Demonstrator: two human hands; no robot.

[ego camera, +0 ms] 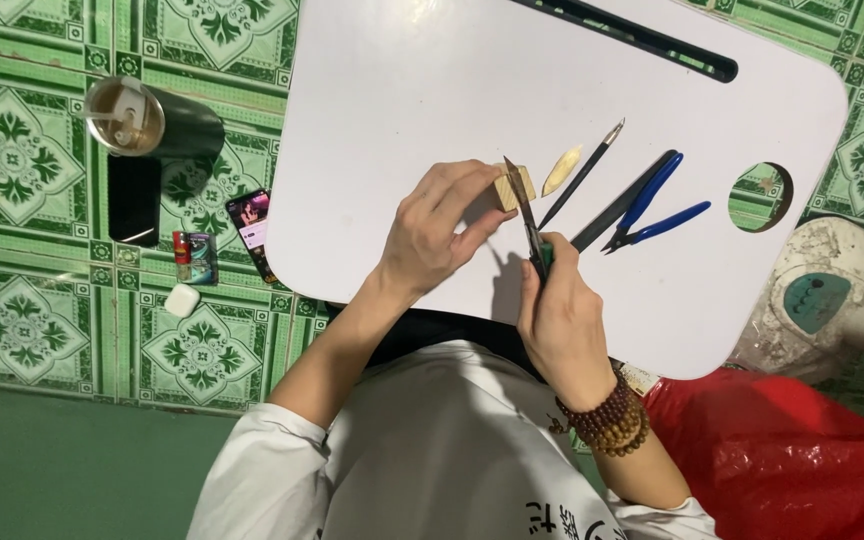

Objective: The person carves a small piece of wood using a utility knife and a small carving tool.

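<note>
Head view; left hand (437, 235) pinches a small wooden block (514, 187) between thumb and fingers, just above the white counter (402, 90); right hand (562, 325) closed around a carving knife (526, 215), its blade slanting toward 11 o'clock and its tip touching the block; bead bracelet (607, 418) on the right wrist. At 2 o'clock from the block, lying on the counter: a pale wood sliver (561, 170), a thin pointed tool (584, 172), blue-handled cutters (652, 205). On the tiled floor (22, 300) at 9 o'clock: a dark cup (152, 122), two phones (134, 200), a small white case (182, 299).
</note>
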